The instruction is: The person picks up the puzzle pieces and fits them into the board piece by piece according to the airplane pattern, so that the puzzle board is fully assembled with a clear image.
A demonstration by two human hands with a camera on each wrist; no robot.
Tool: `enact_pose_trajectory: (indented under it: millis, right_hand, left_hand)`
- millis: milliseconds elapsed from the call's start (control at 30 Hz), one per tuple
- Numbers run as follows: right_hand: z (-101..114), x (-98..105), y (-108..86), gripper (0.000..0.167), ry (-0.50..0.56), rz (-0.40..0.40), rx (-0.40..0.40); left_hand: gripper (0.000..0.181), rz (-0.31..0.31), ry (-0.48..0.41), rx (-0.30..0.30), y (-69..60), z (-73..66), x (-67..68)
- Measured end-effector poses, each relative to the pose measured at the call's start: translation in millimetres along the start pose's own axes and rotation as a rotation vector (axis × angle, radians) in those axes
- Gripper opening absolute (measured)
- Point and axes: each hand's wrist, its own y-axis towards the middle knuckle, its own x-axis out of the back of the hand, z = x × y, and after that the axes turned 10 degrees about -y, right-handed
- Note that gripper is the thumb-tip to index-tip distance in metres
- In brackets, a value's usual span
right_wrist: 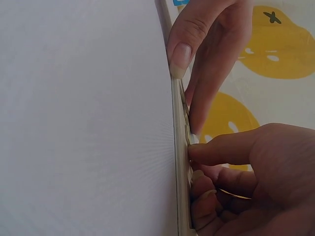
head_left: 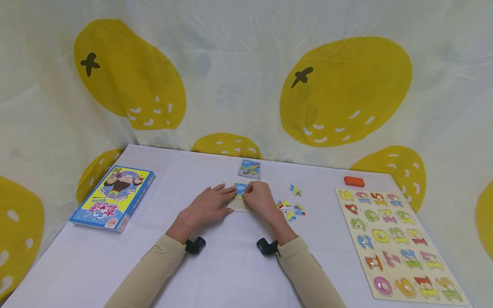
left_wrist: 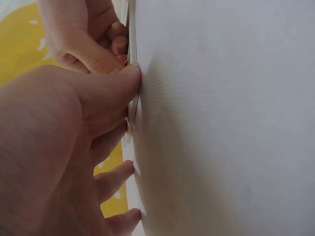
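Observation:
A small wooden jigsaw board with a partly filled blue and yellow picture lies on the white table in the head view. The left hand rests its extended fingers on the board's left side; in the left wrist view its thumb touches the near edge. Bent over the board's right part, the right hand has thumb and forefinger drawn together at a puzzle piece, mostly hidden by the fingers. Loose jigsaw pieces lie just right of that hand. Behind the board is a small picture puzzle in blue and yellow.
A blue and yellow box lies at the left. On the right, a wooden number board holds several coloured numerals, with an orange-red block behind it. A cloth curtain with yellow fruit prints hangs along the table's back edge.

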Motion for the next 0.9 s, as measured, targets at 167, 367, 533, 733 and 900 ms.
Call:
enact_pose_trajectory:
  millis: [167,367,533,733,900]
  right_hand:
    - [0,1,-0.8,0.010,0.004,0.007,-0.003]
    - [0,1,-0.8,0.009,0.016,0.029,-0.009]
    - [-5,2,0.8,0.007,0.022,0.050,0.055]
    - [-17,17,-0.8,0.009,0.075,0.073,0.114]
    - [-31,38,-3.0,0.012,0.093,0.062,0.112]
  left_hand:
    - [0.061,0.001,-0.008,0.000,-0.3,0.3,-1.8]
    - [0.061,-0.003,0.017,-0.004,0.1,0.4,-1.9]
    - [0.060,-0.007,0.022,0.009,-0.2,0.2,-1.4]
    - [0.060,-0.012,0.020,0.001,-1.1,0.6,-2.0]
    - [0.060,-0.026,0.025,-0.019,-0.5,0.1,-1.6]
